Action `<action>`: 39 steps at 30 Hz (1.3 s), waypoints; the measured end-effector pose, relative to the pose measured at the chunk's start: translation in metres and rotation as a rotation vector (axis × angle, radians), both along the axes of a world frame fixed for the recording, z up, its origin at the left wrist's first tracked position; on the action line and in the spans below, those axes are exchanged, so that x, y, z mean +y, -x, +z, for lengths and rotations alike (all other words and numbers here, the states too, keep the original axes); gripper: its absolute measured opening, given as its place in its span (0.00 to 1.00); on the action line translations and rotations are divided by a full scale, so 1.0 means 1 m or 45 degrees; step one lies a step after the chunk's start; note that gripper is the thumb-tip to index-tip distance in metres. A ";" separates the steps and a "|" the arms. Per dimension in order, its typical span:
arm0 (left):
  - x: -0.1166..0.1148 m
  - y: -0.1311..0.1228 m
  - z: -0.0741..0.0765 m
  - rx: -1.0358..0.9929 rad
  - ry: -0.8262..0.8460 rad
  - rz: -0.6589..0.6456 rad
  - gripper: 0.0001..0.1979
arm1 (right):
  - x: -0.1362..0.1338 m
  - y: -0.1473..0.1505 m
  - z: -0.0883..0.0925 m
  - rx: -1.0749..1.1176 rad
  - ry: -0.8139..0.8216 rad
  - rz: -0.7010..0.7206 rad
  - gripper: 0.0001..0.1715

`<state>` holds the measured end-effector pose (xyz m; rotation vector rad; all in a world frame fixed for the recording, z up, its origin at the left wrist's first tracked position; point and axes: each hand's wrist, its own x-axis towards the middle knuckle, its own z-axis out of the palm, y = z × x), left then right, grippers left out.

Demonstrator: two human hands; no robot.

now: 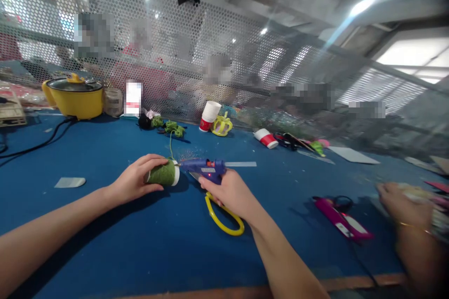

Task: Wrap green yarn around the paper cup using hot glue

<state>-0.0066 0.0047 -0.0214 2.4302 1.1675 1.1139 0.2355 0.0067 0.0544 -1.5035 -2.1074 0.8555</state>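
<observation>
My left hand [140, 176] is wrapped round a paper cup [164, 174] covered in green yarn, which lies on its side with its white rim facing right. My right hand [229, 191] grips a blue glue gun [203, 167]; a clear glue stick [241, 164] pokes out of its back, and a small red light shows on its body. The gun's nozzle is at the cup's rim. From the cup a green strand runs up to a small yarn bundle [174, 129]. Below my right hand hangs a yellow loop [224, 218].
Along the back stand a yellow pot [79, 99], a jar [112, 102], stacked cups [210, 116] and a yellow-green woven basket [221, 125]. A red-white cup [266, 138] lies tipped over. At right are a magenta power strip [342, 219] and another person's hand [405, 205].
</observation>
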 end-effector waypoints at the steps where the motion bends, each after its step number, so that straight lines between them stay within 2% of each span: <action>1: 0.000 0.000 -0.001 0.001 -0.005 -0.003 0.24 | 0.000 0.000 0.000 0.003 0.003 -0.008 0.15; 10: 0.000 -0.002 -0.005 0.070 -0.063 -0.023 0.24 | 0.007 0.002 -0.005 0.056 0.001 -0.027 0.11; 15: 0.001 -0.002 -0.007 0.089 -0.075 0.002 0.24 | 0.008 0.003 -0.003 0.252 0.148 -0.067 0.10; 18: 0.001 -0.001 -0.006 0.071 -0.025 0.048 0.24 | 0.023 -0.002 -0.003 0.421 0.125 -0.119 0.09; 20: 0.001 -0.001 -0.004 0.053 0.007 0.067 0.24 | 0.042 -0.009 -0.006 0.484 0.063 -0.235 0.08; 22: 0.001 0.000 -0.003 0.032 0.019 0.074 0.24 | 0.063 -0.016 -0.013 0.348 0.026 -0.394 0.10; 27: -0.001 -0.002 -0.001 0.004 0.020 0.074 0.24 | 0.103 -0.030 -0.043 0.157 0.033 -0.506 0.18; 30: -0.001 -0.003 0.000 0.001 0.006 0.062 0.24 | 0.109 -0.034 -0.052 0.029 -0.016 -0.539 0.17; 32: -0.001 -0.004 -0.001 0.006 -0.001 0.059 0.24 | 0.104 -0.031 -0.046 -0.039 -0.114 -0.565 0.13; 35: -0.001 -0.005 0.000 0.008 0.006 0.051 0.24 | 0.079 -0.014 -0.024 -0.059 -0.365 -0.472 0.04; 36: -0.001 -0.005 0.000 0.008 0.013 0.043 0.24 | 0.067 -0.005 -0.015 -0.058 -0.493 -0.279 0.04; 38: -0.002 -0.007 0.000 0.007 0.021 0.017 0.24 | 0.042 0.017 -0.003 -0.017 -0.543 0.124 0.05; 39: -0.003 -0.007 0.001 0.004 0.019 0.005 0.24 | 0.031 0.028 0.001 -0.022 -0.555 0.265 0.04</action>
